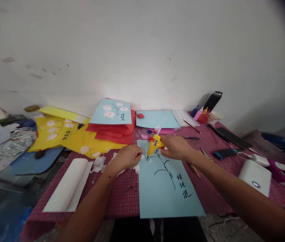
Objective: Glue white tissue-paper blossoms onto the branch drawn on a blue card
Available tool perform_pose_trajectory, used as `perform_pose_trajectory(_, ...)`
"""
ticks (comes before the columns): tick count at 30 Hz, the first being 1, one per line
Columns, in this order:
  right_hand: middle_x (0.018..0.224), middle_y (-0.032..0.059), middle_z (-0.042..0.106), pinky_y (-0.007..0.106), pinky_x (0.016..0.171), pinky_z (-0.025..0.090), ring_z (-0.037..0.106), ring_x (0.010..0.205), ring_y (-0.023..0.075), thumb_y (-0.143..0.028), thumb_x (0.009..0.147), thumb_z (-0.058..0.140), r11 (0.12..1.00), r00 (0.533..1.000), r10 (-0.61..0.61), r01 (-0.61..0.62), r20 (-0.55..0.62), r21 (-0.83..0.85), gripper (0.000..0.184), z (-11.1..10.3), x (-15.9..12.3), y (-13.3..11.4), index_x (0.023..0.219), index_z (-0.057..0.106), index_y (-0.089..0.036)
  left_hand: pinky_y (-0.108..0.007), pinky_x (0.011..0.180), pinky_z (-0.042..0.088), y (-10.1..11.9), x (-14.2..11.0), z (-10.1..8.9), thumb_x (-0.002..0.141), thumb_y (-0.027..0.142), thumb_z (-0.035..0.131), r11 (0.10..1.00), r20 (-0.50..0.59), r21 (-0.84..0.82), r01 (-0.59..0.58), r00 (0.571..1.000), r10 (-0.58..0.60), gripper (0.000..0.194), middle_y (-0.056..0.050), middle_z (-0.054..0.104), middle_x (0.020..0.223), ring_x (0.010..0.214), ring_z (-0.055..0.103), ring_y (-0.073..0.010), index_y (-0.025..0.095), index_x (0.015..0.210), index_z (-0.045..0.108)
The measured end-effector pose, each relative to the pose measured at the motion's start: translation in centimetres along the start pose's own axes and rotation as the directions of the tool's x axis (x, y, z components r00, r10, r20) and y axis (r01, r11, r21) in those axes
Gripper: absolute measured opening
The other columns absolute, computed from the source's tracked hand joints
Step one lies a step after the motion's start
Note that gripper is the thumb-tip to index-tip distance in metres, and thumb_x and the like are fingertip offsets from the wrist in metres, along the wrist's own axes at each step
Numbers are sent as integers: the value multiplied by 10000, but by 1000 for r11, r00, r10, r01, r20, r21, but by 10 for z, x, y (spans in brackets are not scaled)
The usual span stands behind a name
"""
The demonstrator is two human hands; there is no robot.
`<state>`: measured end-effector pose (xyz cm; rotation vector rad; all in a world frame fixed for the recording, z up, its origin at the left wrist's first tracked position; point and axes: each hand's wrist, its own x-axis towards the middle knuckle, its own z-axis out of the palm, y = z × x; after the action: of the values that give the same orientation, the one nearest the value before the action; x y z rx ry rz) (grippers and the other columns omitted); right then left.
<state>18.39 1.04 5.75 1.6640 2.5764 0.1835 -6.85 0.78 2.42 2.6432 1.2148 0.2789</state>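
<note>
My right hand (176, 147) is wrapped round a yellow hot glue gun (155, 144), a clear glue stick rising from its back. Its nozzle points down at the upper left of a light blue sheet (162, 201). On that sheet are a dark painted branch (169, 173) and black handwritten characters (184, 185). My left hand (129, 156) is closed at the sheet's left edge, its fingertips pinching a small white paper piece (142, 157). A small white bit (150, 161) lies on the sheet just below the nozzle.
White paper scraps (99, 164) and a folded white sheet (68, 185) lie to the left. Behind are red sheets (114, 132) topped by a blossom picture (112, 112), and yellow sheets (89, 139). Paint bottles (204, 116), a black flask (212, 101) and a white box (255, 176) stand right.
</note>
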Motion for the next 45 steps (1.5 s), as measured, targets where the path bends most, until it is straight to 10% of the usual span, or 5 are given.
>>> perform_pose_trajectory(45,924,96,718,280,603,305,648,769,227,-338,851,525,998,999,-35,34,-8,-48,245,5,-3,9,1008,627,-180,-273,608,360,-4,-2,11,865,233,513,999,0,-30,28,1000,-28,149,-51,689,836,739,603,-193,207,808,648)
